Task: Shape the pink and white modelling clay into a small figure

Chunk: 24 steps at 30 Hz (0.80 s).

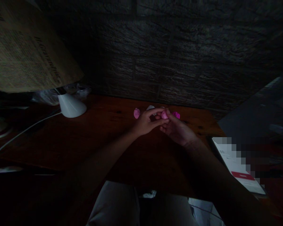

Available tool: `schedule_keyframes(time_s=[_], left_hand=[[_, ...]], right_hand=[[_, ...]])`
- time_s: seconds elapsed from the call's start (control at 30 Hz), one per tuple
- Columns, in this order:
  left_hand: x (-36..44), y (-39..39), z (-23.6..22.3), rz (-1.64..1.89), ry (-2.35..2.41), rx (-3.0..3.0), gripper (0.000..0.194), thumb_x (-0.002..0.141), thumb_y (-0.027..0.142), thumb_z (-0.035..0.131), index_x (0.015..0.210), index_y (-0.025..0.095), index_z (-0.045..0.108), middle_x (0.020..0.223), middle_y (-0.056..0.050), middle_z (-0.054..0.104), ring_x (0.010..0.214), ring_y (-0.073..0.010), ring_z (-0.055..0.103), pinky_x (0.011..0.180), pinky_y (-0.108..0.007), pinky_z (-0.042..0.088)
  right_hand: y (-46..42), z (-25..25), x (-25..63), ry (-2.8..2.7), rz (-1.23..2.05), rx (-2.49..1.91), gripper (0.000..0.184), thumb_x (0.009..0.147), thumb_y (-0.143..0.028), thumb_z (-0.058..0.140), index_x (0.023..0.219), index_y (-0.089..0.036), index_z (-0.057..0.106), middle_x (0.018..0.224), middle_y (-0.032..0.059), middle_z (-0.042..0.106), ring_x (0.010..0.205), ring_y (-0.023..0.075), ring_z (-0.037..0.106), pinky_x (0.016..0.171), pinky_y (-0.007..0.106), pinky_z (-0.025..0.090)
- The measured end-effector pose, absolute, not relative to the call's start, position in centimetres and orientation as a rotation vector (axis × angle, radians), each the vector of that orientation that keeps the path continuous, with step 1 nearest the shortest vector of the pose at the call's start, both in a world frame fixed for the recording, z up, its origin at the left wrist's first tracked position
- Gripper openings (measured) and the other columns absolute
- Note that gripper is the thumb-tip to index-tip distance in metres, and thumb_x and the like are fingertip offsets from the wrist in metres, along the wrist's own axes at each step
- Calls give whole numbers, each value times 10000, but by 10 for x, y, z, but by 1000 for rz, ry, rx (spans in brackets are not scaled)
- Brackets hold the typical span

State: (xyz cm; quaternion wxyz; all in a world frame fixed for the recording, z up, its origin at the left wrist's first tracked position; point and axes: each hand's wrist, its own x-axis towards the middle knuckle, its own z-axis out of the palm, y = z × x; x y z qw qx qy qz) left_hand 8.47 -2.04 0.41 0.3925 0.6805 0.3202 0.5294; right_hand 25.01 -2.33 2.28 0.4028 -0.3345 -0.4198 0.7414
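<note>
Both hands meet over the wooden table (103,125), pinching a small light pink petal-like piece (164,115) between them. My left hand (147,121) reaches in from the left, its thumb and fingers closed at the piece. From the right, my right hand (178,128) has its thumb and fingers closed on the same piece. A pink petal-like piece (136,113) lies left of my left hand. Just behind my right hand is a bright magenta piece (176,115). A whitish piece (150,107) is partly hidden behind my left hand. Dim light blurs what the pieces are made of.
A white lamp base (72,106) with a cable (25,130) stands at the left under a printed paper shade (37,53). Crumpled clear plastic (47,96) lies behind it. A dark brick wall (151,53) closes the back. A lit tablet-like screen (235,166) lies at the right.
</note>
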Motion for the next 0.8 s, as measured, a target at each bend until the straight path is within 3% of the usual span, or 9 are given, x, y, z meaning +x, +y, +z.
schedule_keyframes(time_s=[0.13,0.3,0.5,0.63,0.8], left_hand=[[84,-22,6,1392,806,1843,438,849,306,791,1271,208,730,1353,-116,721,1242,-237,673,1104,-397,497],[81,-25,12,1403,908,1934,346,922,277,704,1254,193,746,1225,-110,776,1078,-209,727,968,-344,559],[82,-26,12,1423,875,1935,469,890,282,750,1347,195,689,1331,-127,731,1217,-232,686,1059,-370,521],[80,-25,15,1446,853,1963,337,880,241,756,1213,188,757,1274,-128,754,1213,-233,687,1085,-384,503],[82,-26,19,1452,926,1906,276,851,234,782,1126,208,779,1230,-103,770,1159,-221,702,1049,-373,525]], right_hand=[[-23,23,252,-1092,1836,-861,340,732,-589,877,892,-306,780,978,-12,796,919,172,678,784,293,488],[-23,23,252,-1106,1849,-827,358,761,-627,837,883,-296,768,906,5,789,925,199,684,810,327,493],[-23,24,251,-1078,1817,-789,357,714,-585,887,919,-313,780,983,-7,804,934,190,691,840,314,506],[-24,25,252,-1089,1824,-795,353,761,-598,846,928,-295,774,1029,12,804,962,197,701,850,319,511],[-23,25,253,-1126,1834,-808,418,713,-647,859,926,-296,779,989,19,800,925,200,701,827,323,523]])
